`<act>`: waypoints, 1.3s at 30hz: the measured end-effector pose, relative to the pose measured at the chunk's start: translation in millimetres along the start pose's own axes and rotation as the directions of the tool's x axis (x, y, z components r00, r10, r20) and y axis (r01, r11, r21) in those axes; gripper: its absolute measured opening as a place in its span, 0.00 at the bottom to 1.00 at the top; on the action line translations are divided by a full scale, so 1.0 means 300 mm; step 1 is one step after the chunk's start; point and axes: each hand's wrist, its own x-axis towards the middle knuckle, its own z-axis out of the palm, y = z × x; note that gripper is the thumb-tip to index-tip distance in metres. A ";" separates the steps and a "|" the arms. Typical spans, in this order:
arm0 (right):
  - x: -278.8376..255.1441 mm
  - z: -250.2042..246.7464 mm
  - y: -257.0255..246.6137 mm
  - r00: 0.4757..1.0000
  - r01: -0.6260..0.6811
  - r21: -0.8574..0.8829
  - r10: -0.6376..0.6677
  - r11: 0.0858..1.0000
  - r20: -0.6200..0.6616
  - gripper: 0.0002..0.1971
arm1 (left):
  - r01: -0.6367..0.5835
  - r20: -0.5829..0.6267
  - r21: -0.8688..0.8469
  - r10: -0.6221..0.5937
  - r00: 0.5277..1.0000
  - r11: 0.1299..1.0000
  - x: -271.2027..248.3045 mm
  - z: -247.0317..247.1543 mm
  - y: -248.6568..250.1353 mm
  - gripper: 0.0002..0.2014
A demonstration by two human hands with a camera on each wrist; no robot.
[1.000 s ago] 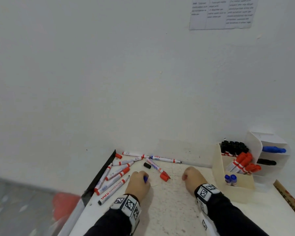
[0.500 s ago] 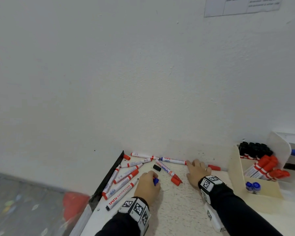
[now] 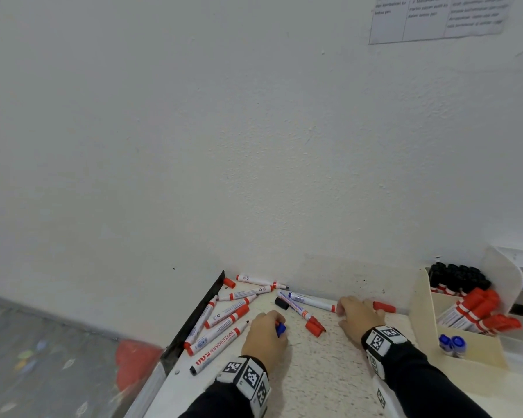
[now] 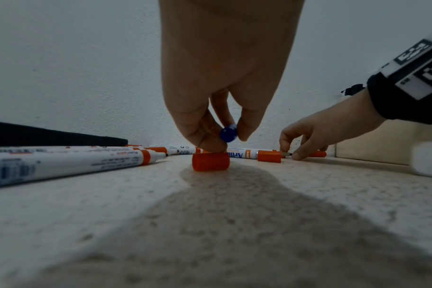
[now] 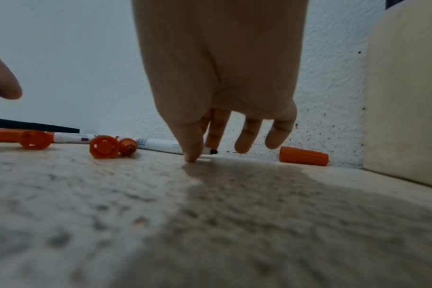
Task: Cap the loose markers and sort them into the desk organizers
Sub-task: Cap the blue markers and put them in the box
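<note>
My left hand (image 3: 277, 330) rests on the desk and pinches a small blue cap (image 3: 280, 328) (image 4: 228, 133) between thumb and fingers, just above a loose red cap (image 4: 211, 164). My right hand (image 3: 341, 307) reaches to the wall, where its thumb and index finger (image 5: 192, 144) pinch the tip end of an uncapped white marker (image 3: 311, 301) (image 5: 160, 145) with a blue rear end. Several uncapped red markers (image 3: 224, 315) lie fanned out at the desk's left corner. A black cap (image 3: 282, 303) and red caps (image 3: 314, 325) lie between the hands.
A cream organizer (image 3: 420, 300) at the right holds black, red and blue capped markers, with a second white organizer (image 3: 504, 270) behind it. One red cap (image 3: 384, 306) lies by the wall right of my right hand. A black strip (image 3: 200, 312) edges the desk's left side.
My right hand has moved forward from mid-desk to the wall and closed on the marker's tip end. The left hand has kept still with the blue cap.
</note>
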 end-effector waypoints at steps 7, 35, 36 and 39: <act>-0.043 -0.016 -0.016 0.998 0.012 0.030 -0.014 0.999 0.068 0.13 | -0.004 -0.071 -0.034 0.002 0.997 0.999 -0.022 0.001 -0.013 0.16; -0.322 -0.162 -0.132 0.935 0.341 0.066 -0.331 0.938 -0.125 0.15 | -0.205 -0.128 -0.295 0.173 0.976 0.933 -0.187 -0.047 0.073 0.17; -0.331 -0.158 -0.131 0.947 0.311 0.095 -0.299 0.946 -0.118 0.15 | -0.165 -0.140 -0.367 0.121 0.983 0.915 -0.190 -0.047 0.078 0.15; -0.360 -0.146 -0.127 0.956 0.287 0.127 -0.275 0.949 -0.101 0.14 | -0.057 -0.146 -0.584 -0.036 0.989 0.810 -0.205 -0.049 0.101 0.09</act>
